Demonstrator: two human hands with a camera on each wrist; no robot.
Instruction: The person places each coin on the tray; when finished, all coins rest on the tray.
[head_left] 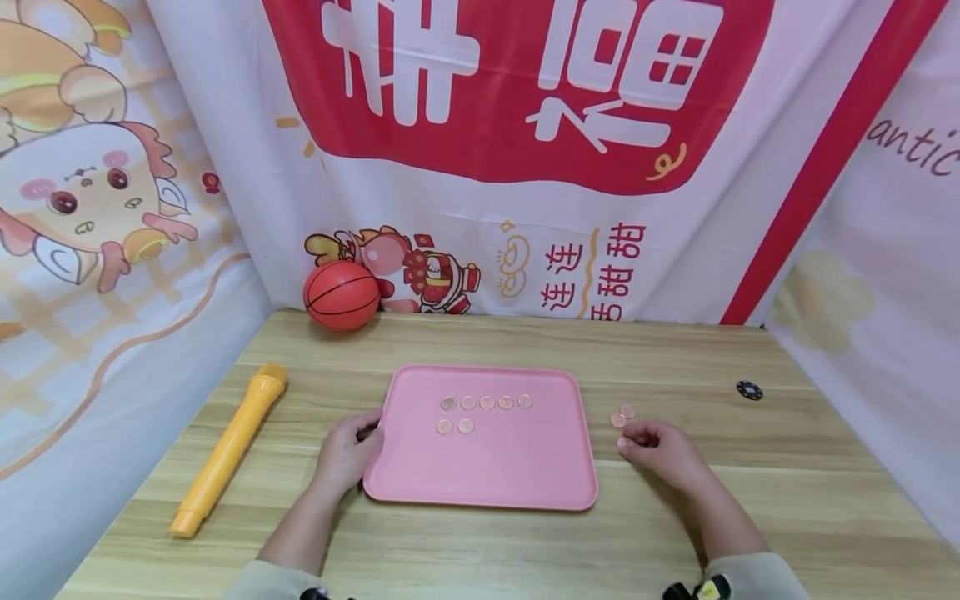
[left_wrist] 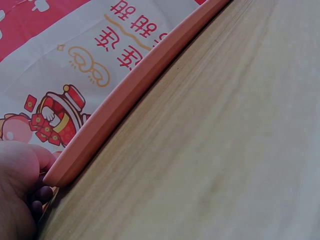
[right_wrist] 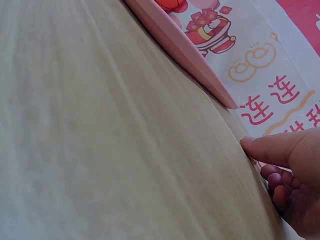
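A pink rectangular tray (head_left: 517,467) lies on the table, bearing several copper-coloured coins (head_left: 487,403) in a row with two more coins (head_left: 466,427) below. My left hand (head_left: 348,452) grips the tray's left edge, thumb on the rim and fingers tucked below, as the left wrist view shows. To the right of the tray, my right hand (head_left: 666,454) is down at the tabletop, thumb and forefinger pinching at a coin (head_left: 622,443). Two loose coins (head_left: 618,420) lie just beyond those fingertips. In the right wrist view the other fingers are curled under the palm.
A yellow toy microphone (head_left: 228,454) lies left of the tray. At the back left sits a small red basketball (head_left: 342,296). A black patterned chip (head_left: 749,390) is on the far right. Printed cloth (head_left: 480,183) hangs behind the wooden table (head_left: 480,554).
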